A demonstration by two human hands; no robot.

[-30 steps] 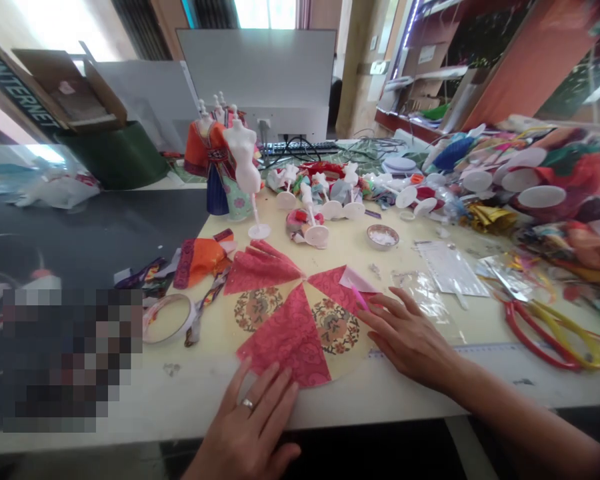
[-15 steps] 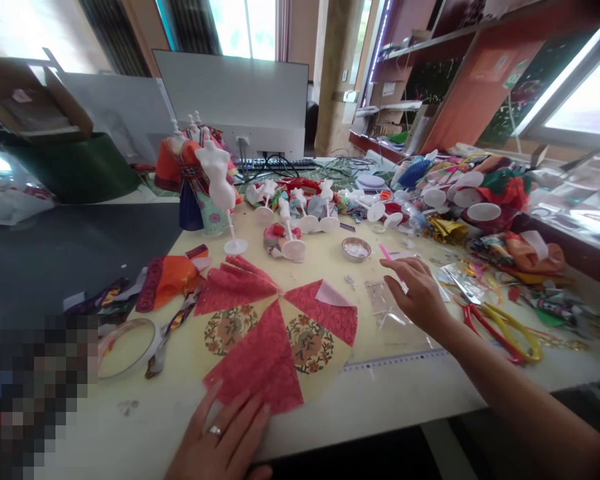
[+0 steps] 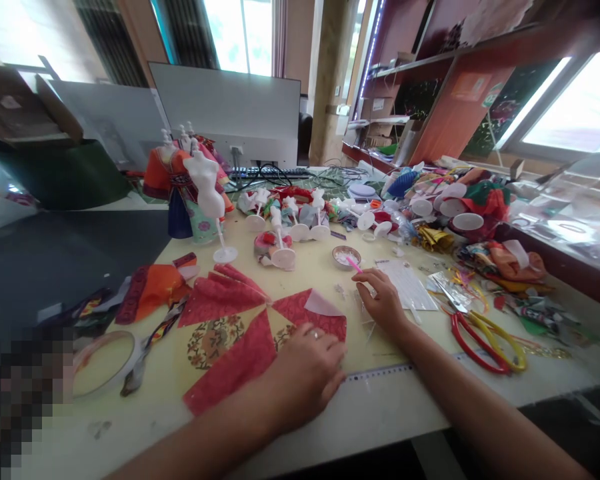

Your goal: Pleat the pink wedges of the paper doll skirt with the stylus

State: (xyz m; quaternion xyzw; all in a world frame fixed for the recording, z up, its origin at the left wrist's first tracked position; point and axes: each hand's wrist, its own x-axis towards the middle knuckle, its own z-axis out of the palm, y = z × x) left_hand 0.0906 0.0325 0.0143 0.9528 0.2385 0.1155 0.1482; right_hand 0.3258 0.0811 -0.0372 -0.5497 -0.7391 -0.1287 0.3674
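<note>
My right hand [image 3: 380, 297] is closed around a thin pink stick [image 3: 354, 265], whose tip reaches the small bowl [image 3: 347, 257] of whitish bits. A round cloth piece with red panels [image 3: 240, 363] and cream panels with flowered roundels [image 3: 215, 341] lies in front of me. Over its right side rests my left hand [image 3: 310, 363], a ring on one finger, the fingers loosely bent and covering part of a roundel. Under my right hand lies a clear plastic packet [image 3: 367, 320], partly hidden. A few tiny clear bits [image 3: 340, 291] are beside it.
Scissors with red and yellow handles [image 3: 485, 340] lie at right, near a ruler [image 3: 380, 373]. Small white mannequins [image 3: 207, 183] stand behind the cloth. Scraps of fabric [image 3: 153, 291] and a tape roll [image 3: 105, 363] are at left; a doll-clothes heap [image 3: 480, 193] is back right.
My left hand has moved from the cloth's front edge to its right side. My right hand has shifted left, bringing the pink stick's tip to the bowl. The view has turned slightly.
</note>
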